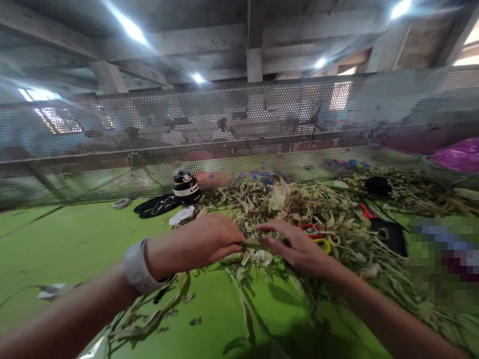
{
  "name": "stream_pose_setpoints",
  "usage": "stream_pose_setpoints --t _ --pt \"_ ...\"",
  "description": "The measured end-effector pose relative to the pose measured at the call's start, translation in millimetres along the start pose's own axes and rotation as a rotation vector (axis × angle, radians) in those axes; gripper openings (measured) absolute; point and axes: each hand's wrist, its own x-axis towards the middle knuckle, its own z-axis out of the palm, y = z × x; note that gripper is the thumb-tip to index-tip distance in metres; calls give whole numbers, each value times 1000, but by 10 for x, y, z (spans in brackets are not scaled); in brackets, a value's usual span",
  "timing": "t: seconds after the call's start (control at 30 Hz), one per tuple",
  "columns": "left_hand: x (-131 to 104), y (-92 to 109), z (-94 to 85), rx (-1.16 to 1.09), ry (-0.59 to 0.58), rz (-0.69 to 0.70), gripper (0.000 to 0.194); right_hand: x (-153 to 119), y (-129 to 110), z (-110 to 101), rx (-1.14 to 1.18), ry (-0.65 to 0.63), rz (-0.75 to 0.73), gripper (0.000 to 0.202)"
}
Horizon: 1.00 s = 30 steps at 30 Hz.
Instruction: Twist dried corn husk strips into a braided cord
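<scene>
My left hand, with a pale band on its wrist, is closed in a pinch on a dried leaf strip. The strip spans the gap toward my right hand. My right thumb and forefinger are apart beside the strip's other end; whether the thumb touches it is unclear. Around and beyond both hands lies a heap of dried leaves and stalks. A pair of scissors with a red loop and a yellow loop lies partly covered just past my right hand.
A black-and-white bottle stands on the green table beside a black pouch. A perforated metal screen runs along the back. At right are a red-handled tool, a dark flat object and a purple bag.
</scene>
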Motion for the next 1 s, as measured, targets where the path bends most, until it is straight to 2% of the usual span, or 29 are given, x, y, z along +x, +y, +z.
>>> stream_pose_setpoints --t 0.07,0.23,0.3,0.37,0.43,0.53,0.6,0.67,0.73,0.8,0.9,1.0 --pt "39 4 8 25 18 10 26 21 -111 142 201 -183 13 35" --pt "77 -138 -78 -39 13 -36 29 7 -115 440 507 -201 280 41" --pt "76 -241 -104 -90 39 -46 29 -6 -65 470 628 -216 303 42" --pt "62 -353 -92 -149 64 -75 28 -6 -1 437 653 -212 299 42" --pt "32 -445 -46 -168 51 -128 30 12 62 354 516 -216 269 41" --pt "-25 -478 42 -181 -25 -144 27 62 116 211 212 -249 109 35" --pt "-43 -414 96 -252 -11 -110 23 106 107 145 82 -313 -33 28" --pt "-31 -309 156 -387 65 -130 33 155 65 108 -29 -388 -146 21" --pt "-1 -214 239 -563 4 -99 26 201 9 83 -152 -410 -217 18" --pt "24 -165 351 -748 -52 -87 20 238 -34 56 -249 -397 -245 17" --pt "16 -190 538 -922 -10 -212 25 272 -42 5 -339 -364 -238 19" --pt "-30 -263 691 -1119 -72 -329 30 296 -4 -40 -340 -343 -218 22"
